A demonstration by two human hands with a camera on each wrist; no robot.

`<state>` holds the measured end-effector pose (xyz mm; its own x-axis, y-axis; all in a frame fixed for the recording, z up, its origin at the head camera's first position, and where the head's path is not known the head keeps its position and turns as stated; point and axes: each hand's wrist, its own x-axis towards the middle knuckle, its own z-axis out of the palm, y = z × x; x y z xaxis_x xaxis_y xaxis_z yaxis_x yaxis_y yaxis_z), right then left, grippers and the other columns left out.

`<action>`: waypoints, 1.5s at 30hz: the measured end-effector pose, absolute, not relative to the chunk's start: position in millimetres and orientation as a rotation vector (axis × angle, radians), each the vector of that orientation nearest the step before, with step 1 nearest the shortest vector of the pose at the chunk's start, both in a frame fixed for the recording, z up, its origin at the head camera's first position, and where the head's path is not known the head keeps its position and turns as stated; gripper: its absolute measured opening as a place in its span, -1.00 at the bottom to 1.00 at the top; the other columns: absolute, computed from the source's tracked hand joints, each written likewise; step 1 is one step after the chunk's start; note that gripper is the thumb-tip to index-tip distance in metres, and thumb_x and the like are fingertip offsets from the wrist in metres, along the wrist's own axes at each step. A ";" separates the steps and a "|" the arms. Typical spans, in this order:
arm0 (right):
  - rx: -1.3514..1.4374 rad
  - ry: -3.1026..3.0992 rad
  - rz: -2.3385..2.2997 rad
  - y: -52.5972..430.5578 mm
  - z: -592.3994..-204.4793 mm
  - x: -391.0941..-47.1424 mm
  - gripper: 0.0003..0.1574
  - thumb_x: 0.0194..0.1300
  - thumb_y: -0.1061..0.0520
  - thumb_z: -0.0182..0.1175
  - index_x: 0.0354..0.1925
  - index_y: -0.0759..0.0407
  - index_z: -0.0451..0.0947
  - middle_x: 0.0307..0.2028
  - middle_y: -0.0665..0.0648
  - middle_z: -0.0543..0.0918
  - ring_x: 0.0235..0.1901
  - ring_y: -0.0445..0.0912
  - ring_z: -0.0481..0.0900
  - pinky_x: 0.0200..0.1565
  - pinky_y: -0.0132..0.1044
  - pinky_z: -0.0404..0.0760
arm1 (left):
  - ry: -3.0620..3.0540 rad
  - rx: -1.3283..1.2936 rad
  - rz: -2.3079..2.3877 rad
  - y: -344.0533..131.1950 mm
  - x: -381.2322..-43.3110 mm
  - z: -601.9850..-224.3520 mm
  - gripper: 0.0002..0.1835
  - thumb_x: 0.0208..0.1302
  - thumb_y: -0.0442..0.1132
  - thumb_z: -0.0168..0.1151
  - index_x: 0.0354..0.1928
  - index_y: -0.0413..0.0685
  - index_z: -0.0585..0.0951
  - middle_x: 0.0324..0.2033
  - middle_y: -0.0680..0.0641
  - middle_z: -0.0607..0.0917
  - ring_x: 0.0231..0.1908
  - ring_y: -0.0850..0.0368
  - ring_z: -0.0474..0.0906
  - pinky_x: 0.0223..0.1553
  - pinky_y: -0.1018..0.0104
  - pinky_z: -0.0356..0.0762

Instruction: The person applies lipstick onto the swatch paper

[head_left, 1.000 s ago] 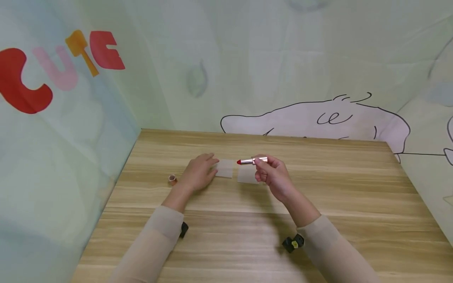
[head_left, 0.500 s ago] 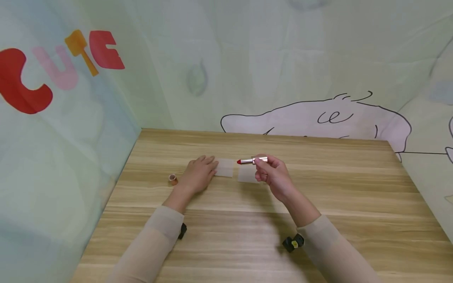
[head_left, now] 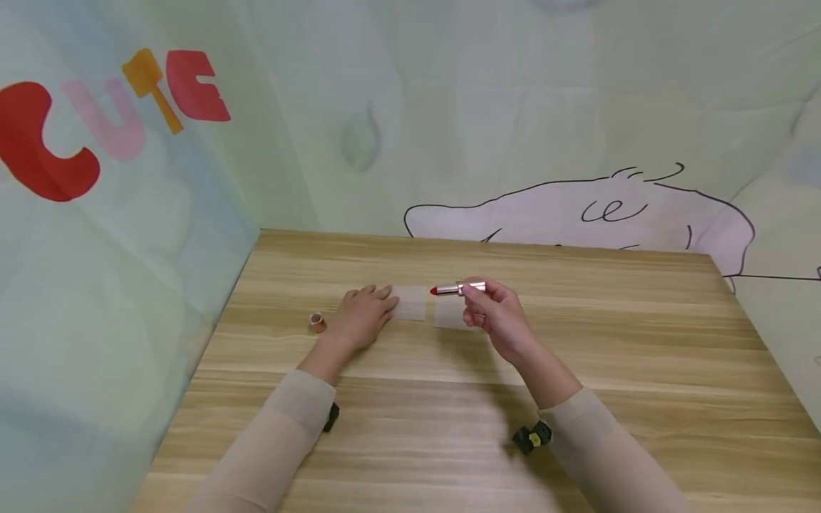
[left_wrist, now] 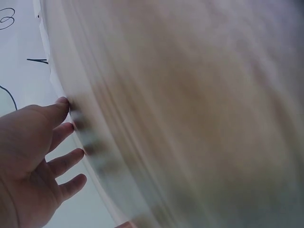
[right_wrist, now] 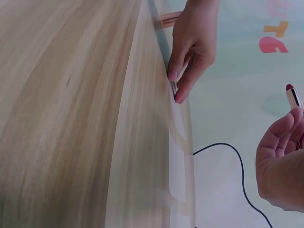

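My right hand point(head_left: 503, 324) pinches an uncapped lipstick point(head_left: 449, 290) between thumb and fingers above the table. Its red tip points left, and the tube is shiny metal. In the right wrist view the lipstick point(right_wrist: 293, 97) is partly cut off by the frame edge. My left hand point(head_left: 360, 317) lies palm down, with its fingertips at the left side of a white square of paper point(head_left: 410, 305). A second paper square point(head_left: 450, 315) lies to its right, partly behind my right hand. Left of my left wrist stands the copper-coloured lipstick cap point(head_left: 317, 323), its hollow end up.
The wood-grain table point(head_left: 410, 442) backs onto a pale printed cloth wall point(head_left: 449, 128), with another cloth wall point(head_left: 128, 285) along the left. Further paper point(right_wrist: 180, 218) shows low in the right wrist view. Black wrist cameras point(head_left: 532, 438) sit under the sleeves.
My left hand has settled flatter, its fingers drawn closer together at the paper's edge. The right hand keeps the lipstick almost still. The whole head view has shifted slightly.
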<state>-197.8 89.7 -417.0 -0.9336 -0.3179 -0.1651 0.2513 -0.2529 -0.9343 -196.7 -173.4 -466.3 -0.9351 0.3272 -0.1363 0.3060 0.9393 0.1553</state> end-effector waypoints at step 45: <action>-0.334 2.526 -1.571 28.1 -463.7 -252.1 -0.80 0.35 0.12 0.37 -0.18 0.25 0.65 -0.36 0.14 0.64 -0.50 0.02 0.66 -0.45 -0.25 0.69 | 2.908 0.421 0.295 -176.2 -195.8 -468.0 -0.55 0.58 -0.10 0.04 0.42 0.05 0.47 0.48 -0.06 0.32 0.46 -0.21 0.20 0.32 -0.24 0.32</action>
<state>-252.1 28.1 -463.7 -0.9642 -0.2652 -0.0082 -0.1099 0.4274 -0.8973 -195.8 -176.2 -468.0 -0.9421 0.2968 -0.1558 0.2594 0.9399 0.2219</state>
